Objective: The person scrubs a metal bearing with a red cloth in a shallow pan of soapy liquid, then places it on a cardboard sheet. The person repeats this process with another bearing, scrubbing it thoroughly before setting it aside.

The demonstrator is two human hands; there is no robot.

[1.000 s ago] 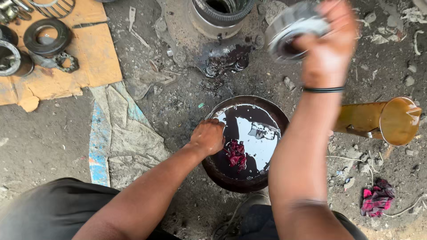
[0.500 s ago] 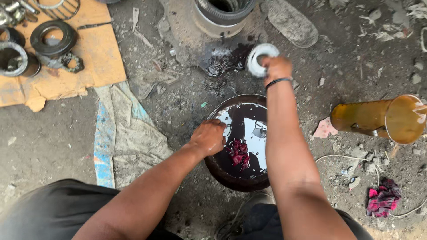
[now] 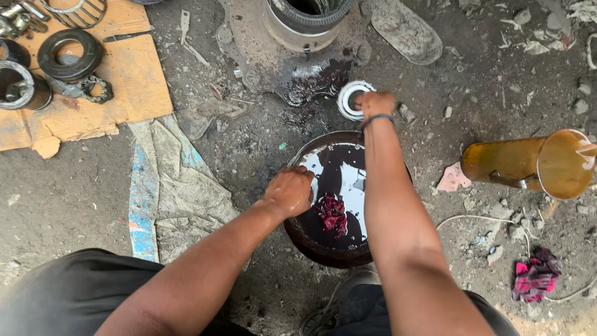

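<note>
Lowered since a moment ago, the right hand [image 3: 375,103] now grips the white metal bearing ring [image 3: 352,99] near the ground, just beyond the far rim of the round dark basin of oily liquid [image 3: 323,246]; the left hand [image 3: 290,191] stays clenched over the basin's near-left rim, beside a soaked red rag [image 3: 333,214]. Bare gritty floor lies left; a yellow oil jug [image 3: 528,163] sits well right

Bare forearms, a dark band [image 3: 377,118] round the right wrist, dark trousers [image 3: 56,292] and a dusty shoe [image 3: 336,298].
</note>
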